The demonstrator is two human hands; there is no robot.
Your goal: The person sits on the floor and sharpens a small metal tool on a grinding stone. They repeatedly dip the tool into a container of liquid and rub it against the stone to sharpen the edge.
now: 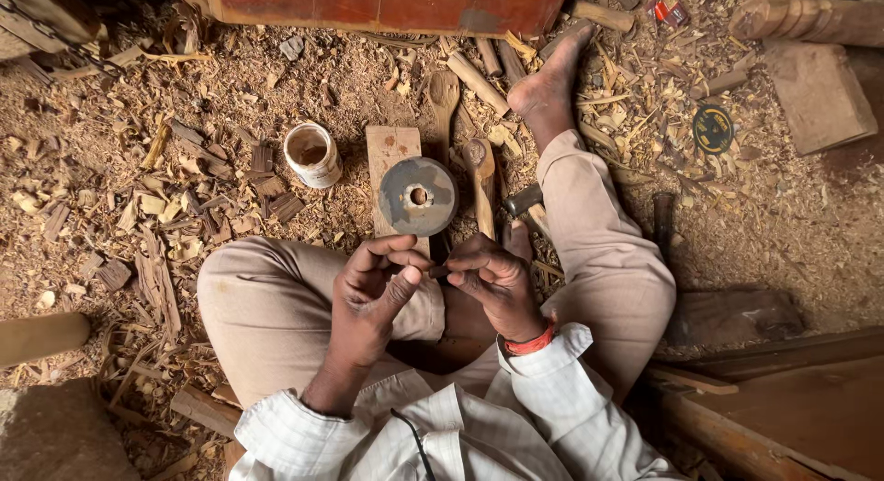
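Two hands, left hand (373, 283) and right hand (493, 278), pinch one small dark piece (438, 271) between fingertips; one round grey stone disc (417, 197), two carved wooden spoons (481, 173) lie beyond.

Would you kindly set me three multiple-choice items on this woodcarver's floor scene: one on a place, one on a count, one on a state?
1. The grey round disc lies on:
A. a wooden block
B. the white cup
C. the red board

2. Carved wooden spoons beside the block:
A. none
B. two
C. five

3. The white cup is:
A. tipped over
B. lidded
C. upright and open

Answers:
1 A, the disc overlaps the block's near end.
2 B, two bowls show right of it.
3 C, its open mouth faces up.
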